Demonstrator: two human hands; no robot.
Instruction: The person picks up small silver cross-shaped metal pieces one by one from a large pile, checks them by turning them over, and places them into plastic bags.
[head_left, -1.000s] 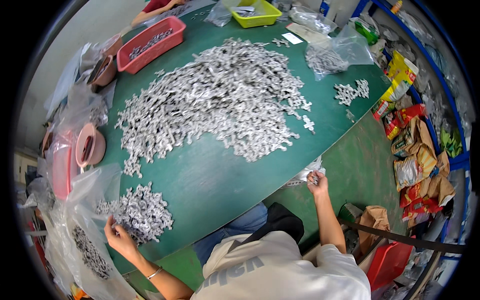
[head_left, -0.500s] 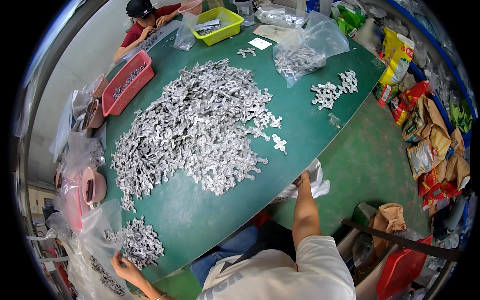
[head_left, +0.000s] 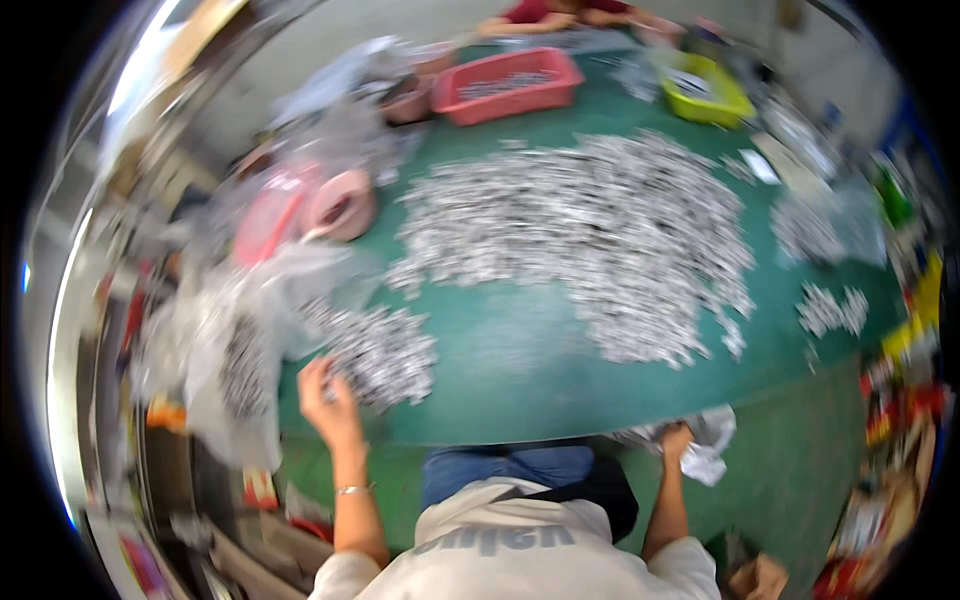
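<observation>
My left hand [head_left: 330,405] is at the near left edge of a small pile of silvery metal parts [head_left: 388,360]. Its thumb and fingers are apart and loosely curved, and blur hides whether they touch a part. At the table's front edge, on the right, my right hand [head_left: 676,440] is closed on a white plastic bag [head_left: 708,455], which hangs just below the tabletop. A much larger heap of the same small, knobbly metal parts [head_left: 600,230] covers the middle of the green table [head_left: 500,350].
Beside the small pile, a clear plastic bag [head_left: 260,370] holds more parts. A pink basket [head_left: 510,105], a pink bowl [head_left: 340,205] and a yellow basket [head_left: 725,110] stand around the heap. Across the table is another person [head_left: 540,12]. Loose parts [head_left: 830,312] lie far right.
The view has swung left, so the table shows farther right and looks blurred. My left hand stays by the small pile, its fingers now more upright; my right hand keeps its hold on the bag.
</observation>
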